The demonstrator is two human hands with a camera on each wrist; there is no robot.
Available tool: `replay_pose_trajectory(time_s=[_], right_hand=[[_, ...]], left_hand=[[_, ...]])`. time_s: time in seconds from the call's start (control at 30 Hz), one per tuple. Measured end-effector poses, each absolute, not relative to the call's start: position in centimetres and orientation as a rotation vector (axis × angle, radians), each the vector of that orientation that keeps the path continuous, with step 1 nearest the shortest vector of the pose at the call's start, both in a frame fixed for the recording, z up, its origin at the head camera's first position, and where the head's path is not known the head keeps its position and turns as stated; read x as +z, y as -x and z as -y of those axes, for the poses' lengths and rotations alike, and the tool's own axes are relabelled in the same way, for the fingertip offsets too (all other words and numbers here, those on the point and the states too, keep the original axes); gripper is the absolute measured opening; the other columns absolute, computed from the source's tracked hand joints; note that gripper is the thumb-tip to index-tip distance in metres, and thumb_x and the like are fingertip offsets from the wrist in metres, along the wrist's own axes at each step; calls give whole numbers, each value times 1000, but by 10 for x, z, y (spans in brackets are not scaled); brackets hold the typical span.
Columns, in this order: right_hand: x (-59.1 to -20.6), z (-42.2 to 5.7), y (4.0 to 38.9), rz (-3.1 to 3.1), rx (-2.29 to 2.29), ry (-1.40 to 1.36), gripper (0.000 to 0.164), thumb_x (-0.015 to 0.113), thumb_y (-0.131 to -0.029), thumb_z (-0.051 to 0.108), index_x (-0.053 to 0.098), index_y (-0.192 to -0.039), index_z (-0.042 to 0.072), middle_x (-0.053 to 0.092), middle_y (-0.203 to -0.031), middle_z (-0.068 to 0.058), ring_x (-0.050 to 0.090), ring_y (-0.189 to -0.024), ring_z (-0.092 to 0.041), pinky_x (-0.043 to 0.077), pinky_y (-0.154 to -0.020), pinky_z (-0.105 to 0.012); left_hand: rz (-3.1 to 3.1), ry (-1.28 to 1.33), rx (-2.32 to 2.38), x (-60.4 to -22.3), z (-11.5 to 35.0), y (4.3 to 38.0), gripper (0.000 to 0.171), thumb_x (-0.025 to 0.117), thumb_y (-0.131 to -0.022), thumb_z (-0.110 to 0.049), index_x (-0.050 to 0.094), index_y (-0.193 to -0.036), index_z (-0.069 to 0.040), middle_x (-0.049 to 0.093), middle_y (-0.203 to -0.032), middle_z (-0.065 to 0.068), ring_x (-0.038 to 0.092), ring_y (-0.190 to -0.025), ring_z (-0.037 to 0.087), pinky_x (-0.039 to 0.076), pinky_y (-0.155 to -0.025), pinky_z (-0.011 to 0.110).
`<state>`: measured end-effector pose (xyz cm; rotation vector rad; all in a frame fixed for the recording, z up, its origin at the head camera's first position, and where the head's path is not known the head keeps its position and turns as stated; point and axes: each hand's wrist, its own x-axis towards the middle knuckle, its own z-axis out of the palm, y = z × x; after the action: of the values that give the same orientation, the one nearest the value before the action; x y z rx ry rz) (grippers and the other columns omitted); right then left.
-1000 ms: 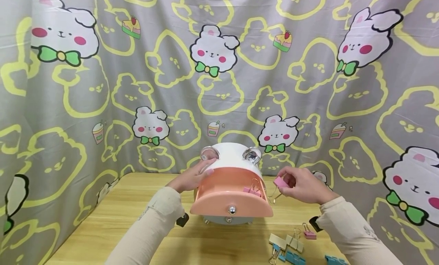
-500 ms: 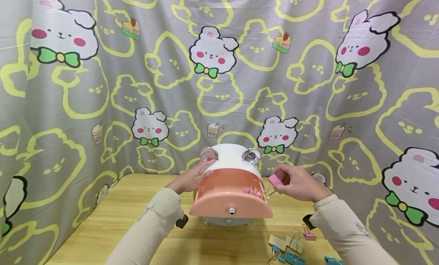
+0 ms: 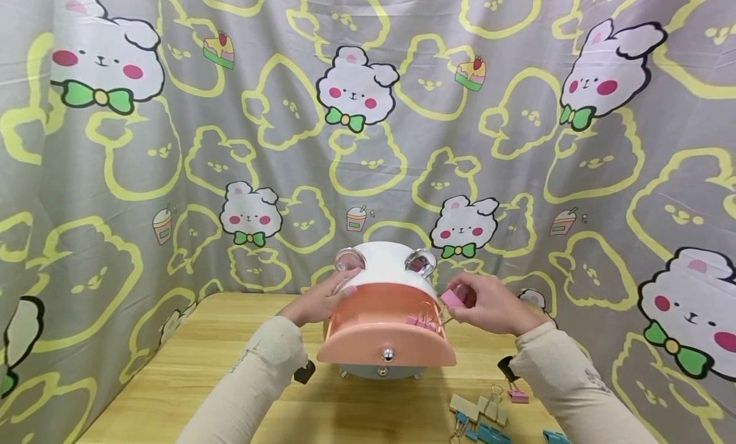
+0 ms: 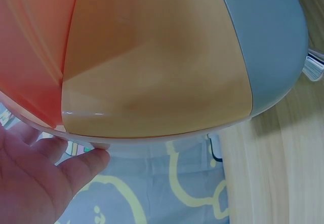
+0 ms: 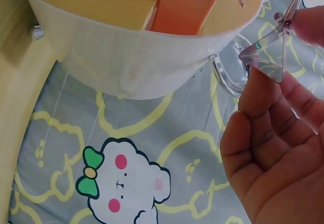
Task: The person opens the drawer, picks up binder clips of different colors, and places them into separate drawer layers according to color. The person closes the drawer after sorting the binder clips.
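Observation:
My right hand (image 3: 489, 303) pinches a pink binder clip (image 3: 453, 298) between thumb and fingers, just right of the drawer. Its wire handles hang toward the drawer's right side. In the right wrist view the clip (image 5: 266, 64) appears at the fingertips. The coral drawer (image 3: 386, 345) of a small white-topped desk organizer (image 3: 386, 259) is pulled out. Pink binder clips (image 3: 421, 321) lie in its right end. My left hand (image 3: 322, 298) rests on the organizer's upper left side, beside a clear ear. In the left wrist view its fingers (image 4: 83, 168) are extended and touch the shell's rim.
Front right on the wooden table (image 3: 230, 361) lie cream binder clips (image 3: 464, 405), blue binder clips (image 3: 493, 433) and a pink one (image 3: 517, 397). Under the coral drawer is a closed grey-blue drawer (image 3: 368, 371). A patterned curtain (image 3: 356, 156) hangs behind.
My right hand has moved left with the pink binder clip, bringing it up to the drawer's right edge. My left hand stays at the organizer's side.

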<state>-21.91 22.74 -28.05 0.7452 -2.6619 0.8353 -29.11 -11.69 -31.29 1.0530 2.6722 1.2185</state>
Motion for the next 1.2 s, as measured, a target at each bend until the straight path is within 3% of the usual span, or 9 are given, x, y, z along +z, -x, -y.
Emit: replay_pose_trajectory(time_s=[1.2], right_hand=[[-274, -201, 229, 2630, 793, -840, 21, 76, -79, 14, 64, -96, 13, 59, -72, 8, 55, -63, -11, 49, -54, -26]], left_hand=[[-2654, -1049, 1230, -311, 116, 291, 54, 44, -105, -29, 29, -152, -9, 27, -157, 11, 21, -143, 30, 21, -113, 51]])
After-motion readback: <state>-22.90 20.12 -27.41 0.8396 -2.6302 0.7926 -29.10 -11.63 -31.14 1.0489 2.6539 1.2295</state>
